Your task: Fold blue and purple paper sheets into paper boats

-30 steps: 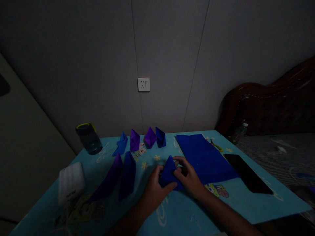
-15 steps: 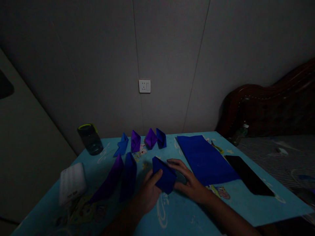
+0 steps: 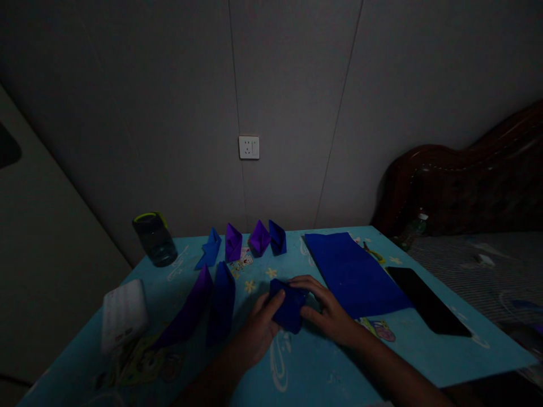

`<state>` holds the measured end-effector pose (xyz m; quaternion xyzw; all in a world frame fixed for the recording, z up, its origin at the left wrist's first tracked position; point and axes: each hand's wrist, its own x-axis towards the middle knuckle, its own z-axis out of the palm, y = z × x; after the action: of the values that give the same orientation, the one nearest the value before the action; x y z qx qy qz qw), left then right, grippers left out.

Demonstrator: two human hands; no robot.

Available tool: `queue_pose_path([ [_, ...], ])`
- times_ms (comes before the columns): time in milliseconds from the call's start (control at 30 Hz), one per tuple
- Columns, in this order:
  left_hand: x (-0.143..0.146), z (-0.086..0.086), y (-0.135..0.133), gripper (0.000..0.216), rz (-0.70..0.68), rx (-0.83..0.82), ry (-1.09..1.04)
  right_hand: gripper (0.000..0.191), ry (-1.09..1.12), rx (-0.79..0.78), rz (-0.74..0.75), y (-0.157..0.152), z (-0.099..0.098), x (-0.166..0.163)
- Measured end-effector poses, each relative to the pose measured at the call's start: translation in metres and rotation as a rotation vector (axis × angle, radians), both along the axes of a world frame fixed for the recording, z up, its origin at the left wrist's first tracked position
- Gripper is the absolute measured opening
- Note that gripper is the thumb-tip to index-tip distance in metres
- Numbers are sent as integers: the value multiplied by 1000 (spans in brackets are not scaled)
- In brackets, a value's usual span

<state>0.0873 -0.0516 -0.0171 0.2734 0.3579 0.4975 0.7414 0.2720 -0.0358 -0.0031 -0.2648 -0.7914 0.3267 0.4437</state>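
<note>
A folded piece of dark blue paper (image 3: 288, 308) lies on the light blue table (image 3: 322, 367), pressed between both my hands. My left hand (image 3: 257, 330) holds its left side with the fingers on top. My right hand (image 3: 328, 314) grips its right side, fingers curled over the far edge. Just right of my hands lies a stack of flat blue paper sheets (image 3: 352, 271).
Two long folded shapes, purple (image 3: 186, 314) and blue (image 3: 221, 302), lie to the left. Several small folded paper boats (image 3: 250, 240) stand in a row near the wall. A dark cup (image 3: 155, 240), a white box (image 3: 123, 314), a black phone (image 3: 428, 299) and a bed headboard (image 3: 466, 181) surround them.
The folded blue paper stood up as a peak, was tipped over to the left, and now lies flatter and lower under both hands.
</note>
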Motion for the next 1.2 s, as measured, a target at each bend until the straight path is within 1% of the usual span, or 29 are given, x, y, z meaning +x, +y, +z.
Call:
queue_pose_path([
  [67,0,-3,1,47,25,25,136,37,-9,9,-35,2,-1,0],
  [133,-1,-3,2,45,55,111,343,32,-16,16,-83,3,-1,1],
  [200,-4,-2,3,43,110,279,559,26,-31,4,-153,3,-1,1],
  [267,-6,2,2,41,168,475,703,22,-63,-38,-227,4,-1,1],
  [333,-6,4,0,37,155,640,763,23,-95,-94,-283,4,-3,0],
  [400,-5,4,-1,31,80,732,800,26,-111,-151,-312,5,-6,-1],
  [467,-2,2,-1,27,16,718,820,29,-108,-213,-313,6,-8,-2],
  [600,2,-2,-2,25,-76,550,752,34,-45,-397,-212,5,-7,-5],
  [700,2,2,-5,24,-92,506,697,37,3,-487,-148,3,-3,-6],
  [800,2,8,-7,25,-113,479,663,41,31,-516,-143,1,0,-6],
  [900,2,7,-9,28,-143,449,629,40,35,-541,-129,0,1,-6],
  [1033,3,2,-9,34,-165,403,617,37,7,-516,-116,-1,1,-7],
  [1200,4,2,-8,31,-138,403,609,35,13,-469,-168,-2,4,-7],
])
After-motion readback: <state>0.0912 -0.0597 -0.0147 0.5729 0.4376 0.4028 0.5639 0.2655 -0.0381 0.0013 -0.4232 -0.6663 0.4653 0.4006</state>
